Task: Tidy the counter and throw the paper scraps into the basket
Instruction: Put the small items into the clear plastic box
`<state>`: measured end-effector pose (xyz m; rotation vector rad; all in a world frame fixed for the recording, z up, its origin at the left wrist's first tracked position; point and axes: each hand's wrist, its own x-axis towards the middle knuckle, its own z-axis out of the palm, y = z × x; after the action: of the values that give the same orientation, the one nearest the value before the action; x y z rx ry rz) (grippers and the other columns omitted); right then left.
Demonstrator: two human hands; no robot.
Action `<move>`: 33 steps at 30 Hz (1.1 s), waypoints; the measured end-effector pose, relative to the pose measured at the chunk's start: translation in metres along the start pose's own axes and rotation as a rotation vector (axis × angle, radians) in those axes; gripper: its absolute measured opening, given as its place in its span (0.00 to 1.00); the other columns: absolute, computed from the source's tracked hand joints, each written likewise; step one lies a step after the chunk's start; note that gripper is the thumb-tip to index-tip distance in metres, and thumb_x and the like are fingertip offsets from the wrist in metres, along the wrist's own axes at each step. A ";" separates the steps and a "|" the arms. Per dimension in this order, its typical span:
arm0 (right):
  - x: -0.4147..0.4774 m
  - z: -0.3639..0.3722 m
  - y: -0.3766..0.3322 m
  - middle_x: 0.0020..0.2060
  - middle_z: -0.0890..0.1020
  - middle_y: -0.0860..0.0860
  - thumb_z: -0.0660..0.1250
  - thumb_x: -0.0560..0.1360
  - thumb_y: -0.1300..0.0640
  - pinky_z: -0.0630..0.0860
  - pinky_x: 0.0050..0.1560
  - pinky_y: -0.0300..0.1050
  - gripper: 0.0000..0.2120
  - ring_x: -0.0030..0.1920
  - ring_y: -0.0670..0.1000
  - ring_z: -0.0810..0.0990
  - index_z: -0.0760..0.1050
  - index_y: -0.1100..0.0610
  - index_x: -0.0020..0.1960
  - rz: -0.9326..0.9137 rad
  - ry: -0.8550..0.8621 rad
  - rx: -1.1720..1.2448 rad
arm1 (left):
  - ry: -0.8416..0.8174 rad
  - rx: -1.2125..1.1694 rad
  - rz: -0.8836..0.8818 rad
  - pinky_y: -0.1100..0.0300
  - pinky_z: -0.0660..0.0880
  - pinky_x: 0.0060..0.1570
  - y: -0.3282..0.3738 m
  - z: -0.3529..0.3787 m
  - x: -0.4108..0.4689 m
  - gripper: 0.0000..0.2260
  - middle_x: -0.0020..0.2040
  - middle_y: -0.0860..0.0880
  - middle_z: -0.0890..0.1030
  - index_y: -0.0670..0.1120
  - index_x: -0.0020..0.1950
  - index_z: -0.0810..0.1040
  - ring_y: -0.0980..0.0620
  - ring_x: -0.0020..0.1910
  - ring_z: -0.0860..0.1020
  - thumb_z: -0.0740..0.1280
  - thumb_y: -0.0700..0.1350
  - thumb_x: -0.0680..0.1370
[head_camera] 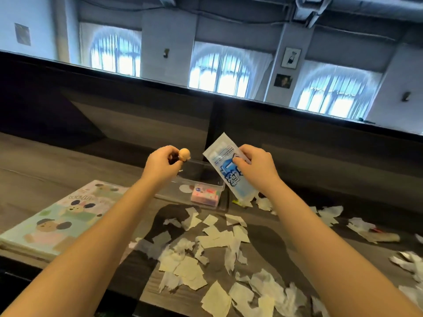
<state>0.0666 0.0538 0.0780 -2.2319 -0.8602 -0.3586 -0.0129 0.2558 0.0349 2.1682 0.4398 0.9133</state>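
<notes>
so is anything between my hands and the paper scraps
Nothing covers the paper scraps on the counter, but both hands are full: the left hand pinches a small figurine and the right hand holds a blue and white packet.

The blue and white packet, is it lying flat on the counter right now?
No, the right hand grips the packet up above the counter.

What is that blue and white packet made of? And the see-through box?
The blue and white flat packet in the right hand looks like thin plastic film, since it is smooth and slightly shiny. The clear rectangular box looks like hard see-through plastic, since the counter shows through its walls.
</notes>
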 end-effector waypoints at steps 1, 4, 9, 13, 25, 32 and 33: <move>0.003 -0.001 0.000 0.53 0.82 0.51 0.62 0.79 0.54 0.75 0.37 0.37 0.05 0.44 0.44 0.78 0.74 0.53 0.52 -0.004 0.004 -0.003 | -0.051 0.063 -0.007 0.54 0.74 0.49 -0.001 0.003 0.011 0.10 0.49 0.46 0.79 0.44 0.56 0.78 0.48 0.49 0.76 0.68 0.40 0.75; 0.008 -0.001 0.001 0.53 0.82 0.51 0.62 0.79 0.54 0.79 0.42 0.42 0.03 0.45 0.45 0.80 0.72 0.52 0.49 -0.009 0.016 0.029 | -0.312 0.363 -0.063 0.54 0.76 0.53 -0.004 0.016 0.039 0.10 0.51 0.46 0.80 0.46 0.56 0.80 0.47 0.51 0.78 0.68 0.41 0.75; 0.016 0.005 0.011 0.52 0.82 0.49 0.62 0.79 0.53 0.79 0.43 0.40 0.02 0.45 0.43 0.80 0.72 0.51 0.48 -0.053 0.015 0.054 | -0.520 0.519 -0.203 0.54 0.77 0.54 -0.010 0.037 0.072 0.13 0.48 0.46 0.82 0.44 0.53 0.80 0.48 0.49 0.80 0.69 0.51 0.74; 0.021 0.014 0.020 0.52 0.81 0.47 0.62 0.79 0.53 0.78 0.41 0.36 0.01 0.43 0.41 0.78 0.71 0.50 0.48 -0.067 0.017 0.045 | -0.588 0.589 -0.241 0.56 0.73 0.54 -0.014 0.050 0.078 0.20 0.58 0.43 0.78 0.43 0.63 0.73 0.46 0.57 0.76 0.70 0.48 0.74; 0.025 0.034 0.027 0.53 0.81 0.49 0.62 0.79 0.53 0.78 0.42 0.38 0.01 0.46 0.43 0.79 0.72 0.50 0.48 -0.040 -0.002 0.027 | -0.771 0.716 -0.253 0.57 0.73 0.51 -0.017 0.059 0.072 0.15 0.53 0.44 0.76 0.42 0.62 0.72 0.48 0.50 0.75 0.66 0.40 0.76; 0.040 0.035 0.014 0.51 0.82 0.49 0.60 0.79 0.53 0.80 0.42 0.42 0.04 0.45 0.45 0.81 0.72 0.51 0.49 -0.072 -0.011 -0.017 | -0.405 0.586 -0.185 0.55 0.74 0.50 -0.020 0.057 0.075 0.12 0.52 0.44 0.78 0.42 0.58 0.76 0.46 0.51 0.77 0.63 0.46 0.77; 0.043 0.036 0.011 0.51 0.82 0.49 0.60 0.79 0.53 0.81 0.42 0.43 0.05 0.46 0.45 0.81 0.73 0.52 0.50 -0.078 -0.015 -0.029 | -0.305 0.558 -0.167 0.54 0.75 0.49 -0.020 0.052 0.075 0.11 0.51 0.44 0.79 0.44 0.57 0.77 0.46 0.50 0.77 0.64 0.47 0.77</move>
<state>0.1059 0.0943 0.0673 -2.2348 -0.9575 -0.3936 0.0754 0.2848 0.0304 2.6641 0.7782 0.3779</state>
